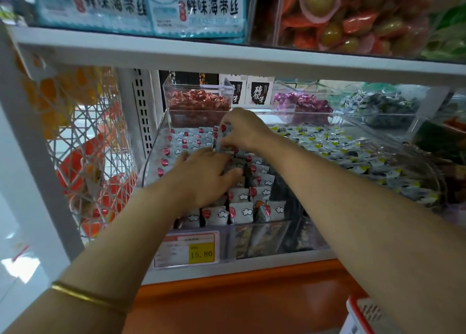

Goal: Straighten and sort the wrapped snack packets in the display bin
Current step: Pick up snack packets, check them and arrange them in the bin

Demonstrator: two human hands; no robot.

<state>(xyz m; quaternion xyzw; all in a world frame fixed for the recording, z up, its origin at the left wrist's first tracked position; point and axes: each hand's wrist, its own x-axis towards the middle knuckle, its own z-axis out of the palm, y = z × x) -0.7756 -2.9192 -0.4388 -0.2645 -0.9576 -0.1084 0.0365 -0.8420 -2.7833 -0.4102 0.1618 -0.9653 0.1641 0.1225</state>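
A clear plastic display bin (262,235) on the middle shelf holds rows of small grey-white snack packets (242,211) with red dots and white clouds. My left hand (204,177) lies over the middle rows, fingers curled down onto the packets and pressing them. Further back, my right hand (242,129) pinches a small stack of the same packets (222,134) upright between fingers and thumb. Packets under both hands are hidden.
To the right lies a second clear bin of grey packets with yellow-green marks (353,154). Behind stand bins of red candies (199,104), purple candies (302,101) and dark-wrapped sweets (380,104). A price tag reading 15.80 (189,250) fronts the bin. The upper shelf edge (227,56) hangs just above.
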